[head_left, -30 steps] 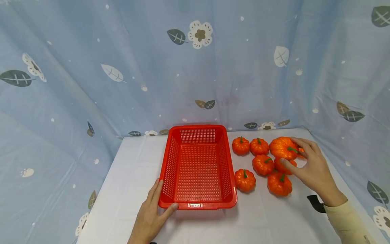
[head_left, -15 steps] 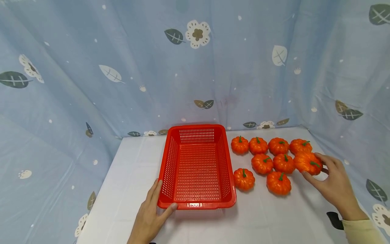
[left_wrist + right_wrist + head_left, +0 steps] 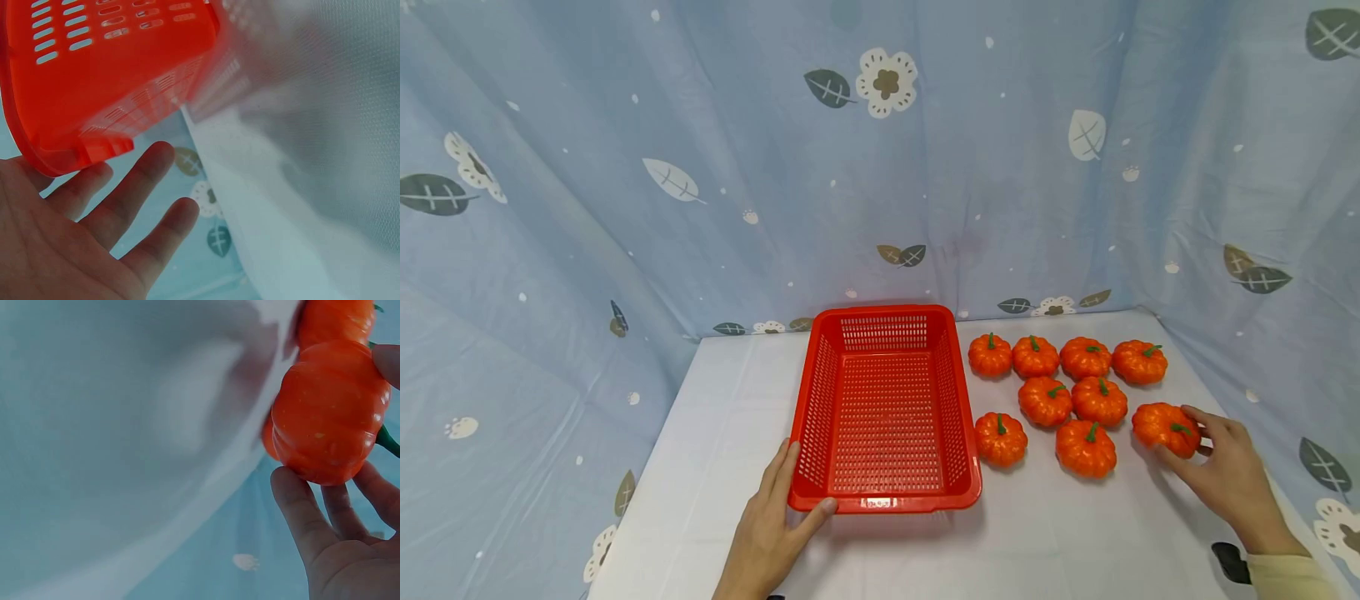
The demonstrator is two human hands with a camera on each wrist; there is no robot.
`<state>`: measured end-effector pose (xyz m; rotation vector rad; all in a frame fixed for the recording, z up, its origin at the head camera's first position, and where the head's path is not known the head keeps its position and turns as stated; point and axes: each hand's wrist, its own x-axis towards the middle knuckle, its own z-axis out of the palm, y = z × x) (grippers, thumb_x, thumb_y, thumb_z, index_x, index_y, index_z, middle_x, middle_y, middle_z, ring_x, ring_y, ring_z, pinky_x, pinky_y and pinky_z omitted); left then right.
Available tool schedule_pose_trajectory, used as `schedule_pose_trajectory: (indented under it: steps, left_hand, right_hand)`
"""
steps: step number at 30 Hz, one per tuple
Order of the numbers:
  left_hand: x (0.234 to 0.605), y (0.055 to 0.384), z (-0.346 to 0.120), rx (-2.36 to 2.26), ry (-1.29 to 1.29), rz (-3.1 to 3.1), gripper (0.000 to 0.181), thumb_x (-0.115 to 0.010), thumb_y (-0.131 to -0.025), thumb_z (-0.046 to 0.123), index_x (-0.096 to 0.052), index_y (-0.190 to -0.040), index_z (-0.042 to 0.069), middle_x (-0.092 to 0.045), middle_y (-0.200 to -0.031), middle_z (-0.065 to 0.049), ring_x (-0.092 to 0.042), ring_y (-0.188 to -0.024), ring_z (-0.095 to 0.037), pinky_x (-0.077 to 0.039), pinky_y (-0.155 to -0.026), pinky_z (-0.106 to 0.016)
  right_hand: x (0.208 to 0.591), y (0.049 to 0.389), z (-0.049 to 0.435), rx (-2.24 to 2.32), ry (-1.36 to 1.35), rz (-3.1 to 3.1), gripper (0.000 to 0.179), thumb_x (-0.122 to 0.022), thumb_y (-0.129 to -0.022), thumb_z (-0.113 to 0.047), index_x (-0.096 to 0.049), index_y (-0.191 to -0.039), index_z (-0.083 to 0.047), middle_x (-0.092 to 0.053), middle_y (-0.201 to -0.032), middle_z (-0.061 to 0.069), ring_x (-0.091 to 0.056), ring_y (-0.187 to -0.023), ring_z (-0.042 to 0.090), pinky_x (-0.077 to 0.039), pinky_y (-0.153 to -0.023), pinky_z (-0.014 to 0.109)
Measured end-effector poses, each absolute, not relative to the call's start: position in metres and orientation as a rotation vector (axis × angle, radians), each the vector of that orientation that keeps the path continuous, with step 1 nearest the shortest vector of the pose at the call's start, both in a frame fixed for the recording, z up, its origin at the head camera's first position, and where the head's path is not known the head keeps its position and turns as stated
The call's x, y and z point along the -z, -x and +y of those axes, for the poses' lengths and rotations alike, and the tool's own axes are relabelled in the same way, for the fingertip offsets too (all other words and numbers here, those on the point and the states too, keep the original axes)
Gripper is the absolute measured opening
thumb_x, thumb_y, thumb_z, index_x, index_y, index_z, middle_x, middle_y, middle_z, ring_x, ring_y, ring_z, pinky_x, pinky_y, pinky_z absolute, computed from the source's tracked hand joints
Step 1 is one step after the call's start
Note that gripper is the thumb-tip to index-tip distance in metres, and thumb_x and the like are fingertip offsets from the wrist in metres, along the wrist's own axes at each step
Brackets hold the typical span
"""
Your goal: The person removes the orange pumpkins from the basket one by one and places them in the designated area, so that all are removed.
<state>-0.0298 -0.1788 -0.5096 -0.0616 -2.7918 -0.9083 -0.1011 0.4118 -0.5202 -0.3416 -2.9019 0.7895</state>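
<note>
My right hand [image 3: 1228, 475] holds a small orange toy pumpkin [image 3: 1161, 427] with a green stem, thumb on the near side and fingers on the far right side. In the right wrist view, this pumpkin [image 3: 331, 412] sits between the thumb and fingertips, close over the white table. My left hand [image 3: 763, 521] rests at the near left corner of a red plastic basket [image 3: 917, 505]. Its thumb lies on the front rim and its fingers reach along the left side. Extended fingers [image 3: 125, 206] show beside the basket wall [image 3: 119, 69] in the left wrist view.
Several more pumpkins stand right of the basket, including a back row ending in a pumpkin [image 3: 1139, 362] at the right. One front pumpkin [image 3: 1001, 440] stands close to the basket's side. Blue patterned curtains [image 3: 880, 183] enclose the white table [image 3: 730, 392] at the back and sides.
My right hand has carried the pumpkin from above the back row toward the right and nearer to me, then lowered it beside the middle row. The left hand and basket stay put.
</note>
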Motion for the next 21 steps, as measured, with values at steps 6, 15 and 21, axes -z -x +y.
schedule_pose_trajectory:
  steps: [6, 15, 21]
  left_hand:
    - [0.508, 0.028, -0.176, 0.913, 0.057, -2.803, 0.095, -0.073, -0.087, 0.059, -0.025, -0.163, 0.028, -0.024, -0.166, 0.006, -0.051, -0.133, -0.036, -0.046, -0.1, -0.061]
    - [0.508, 0.029, -0.173, 0.922, 0.052, -2.816, 0.095, -0.071, -0.087, 0.062, -0.023, -0.163, 0.029, -0.023, -0.166, 0.007, -0.05, -0.134, -0.036, -0.045, -0.101, -0.061]
    - [0.506, 0.028, -0.171, 0.907, 0.071, -2.808, 0.096, -0.074, -0.087, 0.058, -0.026, -0.163, 0.026, -0.024, -0.166, 0.006, -0.053, -0.131, -0.037, -0.046, -0.1, -0.061]
  right_hand:
    - [0.531, 0.098, 0.417, -0.781, 0.403, -2.947, 0.092, -0.077, -0.089, -0.043, -0.033, -0.147, 0.014, -0.026, -0.133, 0.044, -0.039, -0.109, 0.057, -0.047, -0.089, 0.069]
    - [0.531, 0.096, 0.424, -0.794, 0.458, -2.999, 0.097, -0.071, -0.091, -0.052, -0.026, -0.153, 0.009, -0.022, -0.135, 0.045, -0.043, -0.104, 0.057, -0.049, -0.087, 0.067]
    - [0.531, 0.094, 0.425, -0.794, 0.409, -2.977, 0.106, -0.075, -0.089, -0.049, -0.016, -0.157, 0.007, -0.026, -0.133, 0.044, -0.042, -0.103, 0.057, -0.047, -0.085, 0.07]
